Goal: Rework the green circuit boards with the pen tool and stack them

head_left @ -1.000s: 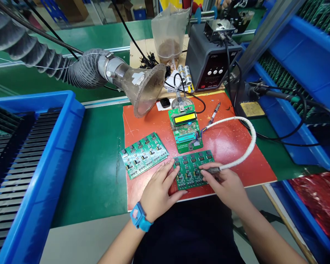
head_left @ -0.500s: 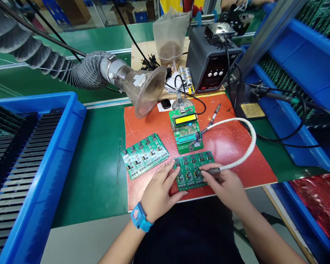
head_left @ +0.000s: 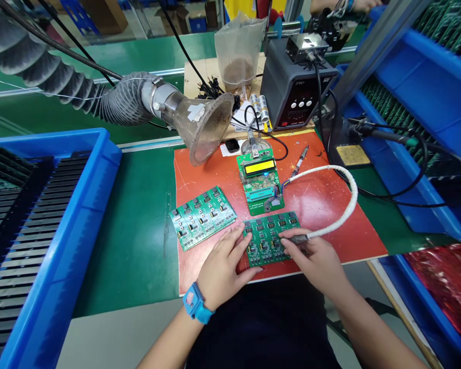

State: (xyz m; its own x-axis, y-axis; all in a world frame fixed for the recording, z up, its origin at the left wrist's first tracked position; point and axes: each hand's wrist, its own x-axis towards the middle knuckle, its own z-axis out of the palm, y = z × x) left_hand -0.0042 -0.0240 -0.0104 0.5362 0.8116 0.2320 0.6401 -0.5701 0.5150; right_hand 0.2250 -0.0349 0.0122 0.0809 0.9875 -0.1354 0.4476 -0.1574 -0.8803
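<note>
A green circuit board (head_left: pixel 271 243) with small digit displays lies on the red mat in front of me. My left hand (head_left: pixel 225 264) holds its left end, index finger on the top and thumb along the near edge. In my right hand (head_left: pixel 315 256) is a dark probe (head_left: pixel 297 239) at the end of a white sleeved cable (head_left: pixel 349 205). Its tip is at the board's right part; my fingers hide the exact contact. The cable loops back to a programmer board (head_left: pixel 259 182) with a lit yellow screen. Left of my hands lies a second, similar board stack (head_left: pixel 203 218).
A fume funnel (head_left: pixel 209 130) hangs over the mat's back left. Blue bins (head_left: pixel 96 169) flank the bench, the left one with black slotted racks. A soldering station (head_left: pixel 297 84), a sponge holder (head_left: pixel 351 155) and a pen (head_left: pixel 301 160) are at the back right.
</note>
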